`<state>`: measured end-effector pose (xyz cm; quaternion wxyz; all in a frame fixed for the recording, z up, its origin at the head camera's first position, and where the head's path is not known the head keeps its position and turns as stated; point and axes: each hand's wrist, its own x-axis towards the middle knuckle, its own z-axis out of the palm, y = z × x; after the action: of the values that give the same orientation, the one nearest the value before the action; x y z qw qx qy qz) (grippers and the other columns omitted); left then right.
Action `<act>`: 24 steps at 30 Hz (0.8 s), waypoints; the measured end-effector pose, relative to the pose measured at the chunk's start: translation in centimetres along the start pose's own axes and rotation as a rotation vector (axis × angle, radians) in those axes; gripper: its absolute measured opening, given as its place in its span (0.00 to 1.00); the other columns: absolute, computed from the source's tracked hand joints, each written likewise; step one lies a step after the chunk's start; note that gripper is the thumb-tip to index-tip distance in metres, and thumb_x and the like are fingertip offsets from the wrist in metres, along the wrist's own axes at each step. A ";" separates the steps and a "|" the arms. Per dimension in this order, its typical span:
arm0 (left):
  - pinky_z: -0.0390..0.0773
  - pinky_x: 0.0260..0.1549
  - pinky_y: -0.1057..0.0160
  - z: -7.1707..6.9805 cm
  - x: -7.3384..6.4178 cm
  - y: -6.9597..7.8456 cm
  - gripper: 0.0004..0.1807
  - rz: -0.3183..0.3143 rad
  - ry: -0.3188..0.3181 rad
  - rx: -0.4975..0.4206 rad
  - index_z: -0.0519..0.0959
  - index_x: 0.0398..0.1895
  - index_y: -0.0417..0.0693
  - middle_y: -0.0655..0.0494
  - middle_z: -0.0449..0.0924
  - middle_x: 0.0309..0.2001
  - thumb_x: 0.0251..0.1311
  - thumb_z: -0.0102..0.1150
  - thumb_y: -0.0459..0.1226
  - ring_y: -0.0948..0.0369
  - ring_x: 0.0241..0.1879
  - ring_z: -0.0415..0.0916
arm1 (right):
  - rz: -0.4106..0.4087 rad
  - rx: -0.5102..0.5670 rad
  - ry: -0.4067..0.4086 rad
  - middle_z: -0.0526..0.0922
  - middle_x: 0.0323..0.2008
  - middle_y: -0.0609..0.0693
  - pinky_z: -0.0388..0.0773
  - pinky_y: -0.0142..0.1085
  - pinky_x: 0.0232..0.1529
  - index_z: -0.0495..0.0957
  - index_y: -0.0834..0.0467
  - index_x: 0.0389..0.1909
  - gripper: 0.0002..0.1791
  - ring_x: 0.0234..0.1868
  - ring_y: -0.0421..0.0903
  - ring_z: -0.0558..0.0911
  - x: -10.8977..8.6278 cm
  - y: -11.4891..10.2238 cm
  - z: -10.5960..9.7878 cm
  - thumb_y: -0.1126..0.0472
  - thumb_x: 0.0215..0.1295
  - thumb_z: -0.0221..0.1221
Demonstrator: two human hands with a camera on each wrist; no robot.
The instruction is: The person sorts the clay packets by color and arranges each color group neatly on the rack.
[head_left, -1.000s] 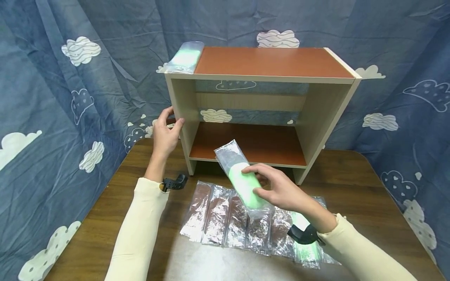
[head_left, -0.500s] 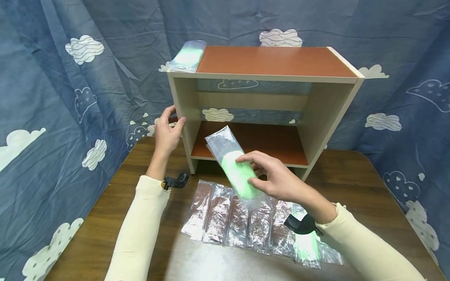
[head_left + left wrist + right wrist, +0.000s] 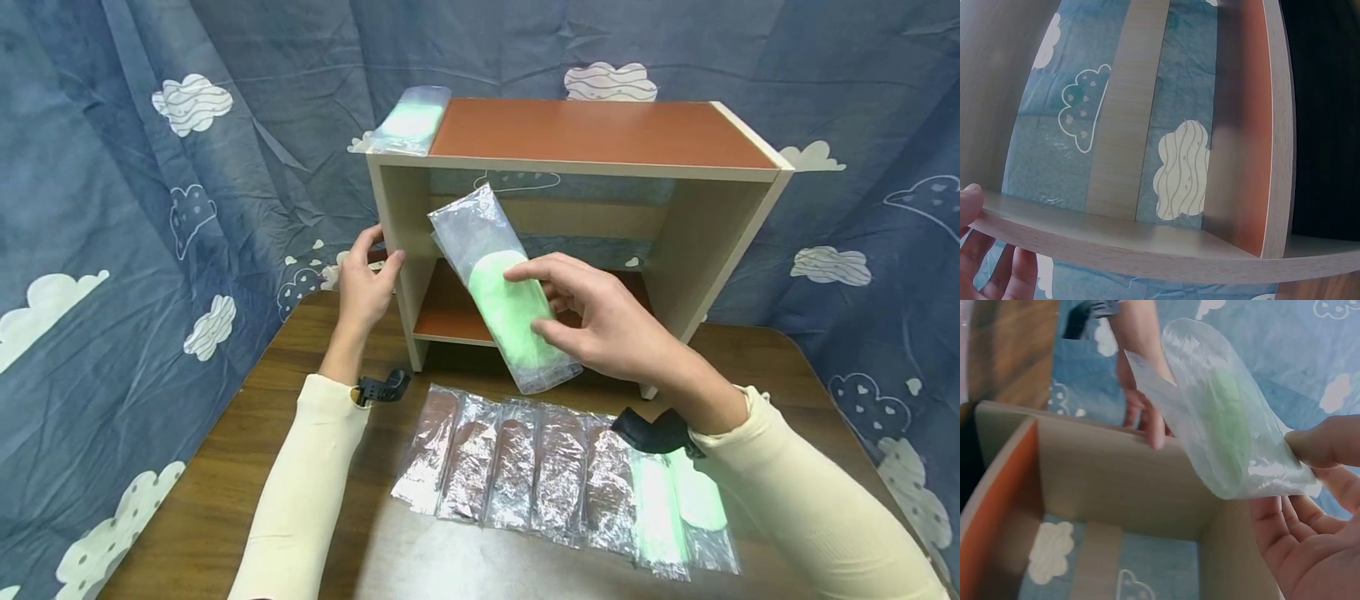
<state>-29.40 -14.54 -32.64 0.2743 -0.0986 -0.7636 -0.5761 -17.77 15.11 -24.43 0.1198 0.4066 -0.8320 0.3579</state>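
Note:
My right hand [image 3: 600,312] pinches a clear plastic packet [image 3: 510,308] by its right edge, thumb on one side and fingers on the other. A flat, round-ended, pale green piece shows inside. The packet tilts in front of the shelf unit's [image 3: 573,163] opening, its top corner leaning left. My left hand [image 3: 367,279] grips the unit's left side panel [image 3: 1116,240], with the thumb on the inner side and the fingers outside. A similar pale green packet [image 3: 411,123] lies on the left end of the unit's red-brown top.
Several packets with brown pieces [image 3: 512,467] lie in a row on the wooden table [image 3: 247,467], below the shelf unit. At the row's right end are two pale green packets [image 3: 697,500]. A blue cloud-patterned cloth [image 3: 277,50] hangs behind.
My right hand has raised the packet from over the row on the table to in front of the shelf opening. My left hand stays on the side panel.

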 end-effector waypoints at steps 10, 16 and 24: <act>0.76 0.33 0.81 -0.1 -0.1 0.1 0.22 0.021 -0.005 0.014 0.76 0.61 0.41 0.41 0.80 0.57 0.63 0.60 0.31 0.48 0.50 0.81 | 0.100 0.066 0.110 0.77 0.60 0.53 0.79 0.23 0.43 0.73 0.57 0.65 0.29 0.47 0.48 0.82 4.3 -2.7 -2.7 0.74 0.62 0.58; 0.76 0.33 0.81 0.0 0.0 0.1 0.22 0.018 -0.003 0.010 0.76 0.60 0.41 0.41 0.80 0.57 0.62 0.60 0.30 0.48 0.50 0.81 | 0.228 0.135 0.182 0.73 0.54 0.58 0.83 0.26 0.43 0.71 0.55 0.67 0.30 0.51 0.51 0.82 8.5 -4.0 -5.1 0.72 0.62 0.58; 0.76 0.33 0.81 -0.1 0.0 0.2 0.22 -0.003 -0.008 0.006 0.76 0.61 0.42 0.43 0.79 0.58 0.63 0.61 0.31 0.48 0.50 0.81 | 0.408 0.172 0.198 0.71 0.56 0.52 0.81 0.36 0.53 0.67 0.49 0.71 0.32 0.54 0.45 0.77 12.8 -2.8 -6.4 0.70 0.66 0.57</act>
<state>-29.27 -14.57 -32.49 0.2708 -0.0991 -0.7667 -0.5736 -24.39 10.82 -12.22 0.0908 0.2016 -0.8477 0.4822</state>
